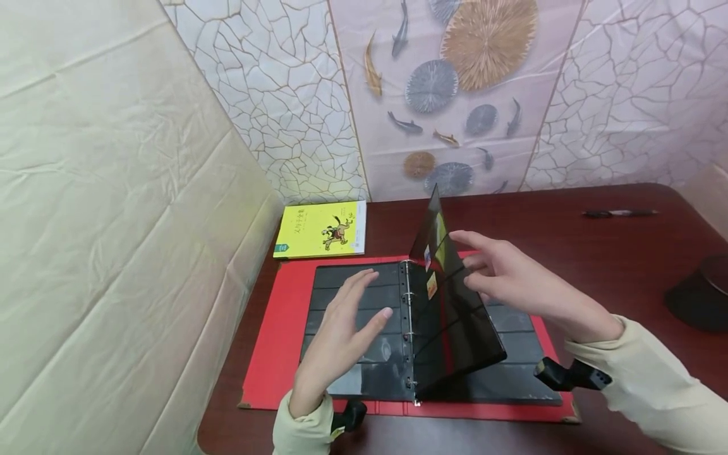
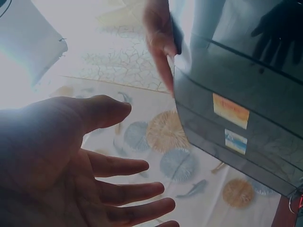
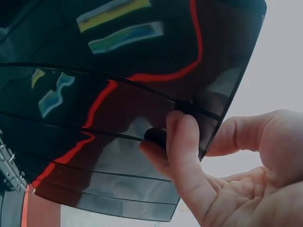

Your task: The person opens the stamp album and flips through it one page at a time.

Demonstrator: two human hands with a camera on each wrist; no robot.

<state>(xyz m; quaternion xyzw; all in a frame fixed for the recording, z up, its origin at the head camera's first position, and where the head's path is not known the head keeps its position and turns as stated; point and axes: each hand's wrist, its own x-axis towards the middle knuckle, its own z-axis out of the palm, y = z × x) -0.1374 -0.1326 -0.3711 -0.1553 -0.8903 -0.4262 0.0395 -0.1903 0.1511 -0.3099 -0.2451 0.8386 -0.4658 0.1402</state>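
A red ring-bound stamp album lies spread on the table, its black pocket pages on metal rings. One black page stands raised and tilted over the right half. My right hand pinches its outer edge between thumb and fingers, seen closely in the right wrist view. Two small stamps, an orange one and a bluish one, sit in pockets on the side facing left. My left hand hovers over the flat left page with fingers extended, holding nothing.
Behind the album's left side lies a yellow book. A dark pen rests at the back right of the brown table, and a dark object stands at the right edge. Patterned cloth hangs behind.
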